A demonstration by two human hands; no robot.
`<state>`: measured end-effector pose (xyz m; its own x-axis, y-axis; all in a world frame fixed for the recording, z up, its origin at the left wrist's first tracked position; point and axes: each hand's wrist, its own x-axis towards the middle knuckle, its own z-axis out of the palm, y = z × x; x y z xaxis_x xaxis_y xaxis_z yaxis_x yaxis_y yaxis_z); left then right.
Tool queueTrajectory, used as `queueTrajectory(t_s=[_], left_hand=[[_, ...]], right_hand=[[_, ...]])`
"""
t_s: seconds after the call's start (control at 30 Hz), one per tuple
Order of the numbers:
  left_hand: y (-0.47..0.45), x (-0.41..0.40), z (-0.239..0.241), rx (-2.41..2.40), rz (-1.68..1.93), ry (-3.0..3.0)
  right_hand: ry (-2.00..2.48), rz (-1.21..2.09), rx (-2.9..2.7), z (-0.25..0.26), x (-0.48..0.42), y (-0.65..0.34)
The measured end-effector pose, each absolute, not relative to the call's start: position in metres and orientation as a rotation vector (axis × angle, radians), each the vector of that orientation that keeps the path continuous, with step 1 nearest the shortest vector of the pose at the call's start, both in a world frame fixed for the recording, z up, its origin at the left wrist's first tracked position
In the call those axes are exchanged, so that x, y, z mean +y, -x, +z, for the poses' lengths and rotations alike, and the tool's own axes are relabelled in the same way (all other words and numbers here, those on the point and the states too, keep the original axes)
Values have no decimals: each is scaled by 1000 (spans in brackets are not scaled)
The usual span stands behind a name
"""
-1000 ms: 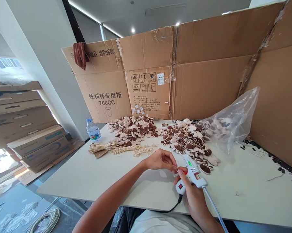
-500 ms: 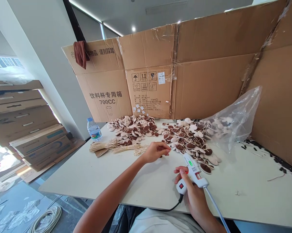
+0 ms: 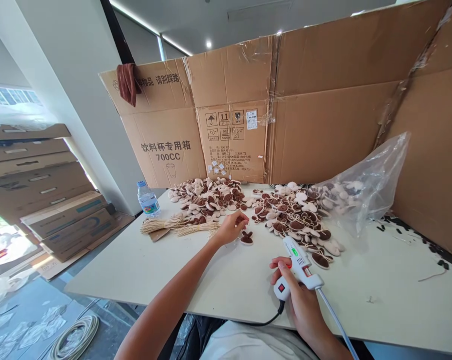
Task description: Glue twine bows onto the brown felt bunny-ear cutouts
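Observation:
My right hand (image 3: 299, 295) grips a white hot glue gun (image 3: 300, 264) with a green light and a red switch, its nozzle pointing away over the white table (image 3: 143, 270). My left hand (image 3: 231, 227) reaches forward with loosely curled fingers, holding nothing I can see. It hovers beside a single brown and cream mushroom-shaped piece (image 3: 246, 238) lying on the table. Two heaps of the same pieces lie beyond: a left heap (image 3: 206, 197) and a right heap (image 3: 297, 215).
Bundles of pale straw cord (image 3: 173, 226) and a water bottle (image 3: 147, 199) sit at the left. A clear plastic bag (image 3: 361, 190) of pieces lies at the right. Cardboard walls (image 3: 286, 110) enclose the back and right. Flat boxes (image 3: 41, 190) are stacked on the floor, left.
My left hand left the glue gun's tip, moved forward and left, and a single piece now lies on the table beside it. The right hand stayed put.

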<state>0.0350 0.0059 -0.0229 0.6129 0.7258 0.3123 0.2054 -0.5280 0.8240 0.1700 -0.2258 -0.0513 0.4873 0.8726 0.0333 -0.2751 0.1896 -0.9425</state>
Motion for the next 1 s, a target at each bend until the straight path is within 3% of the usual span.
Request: queueTrajectory(t_s=[0.63, 1.0], left_hand=[[-41, 8, -22, 660, 901, -1607], [-33, 11, -20, 655, 866, -1913]], right_hand=[[1074, 925, -677, -59, -223, -173], [1100, 957, -738, -57, -224, -173]])
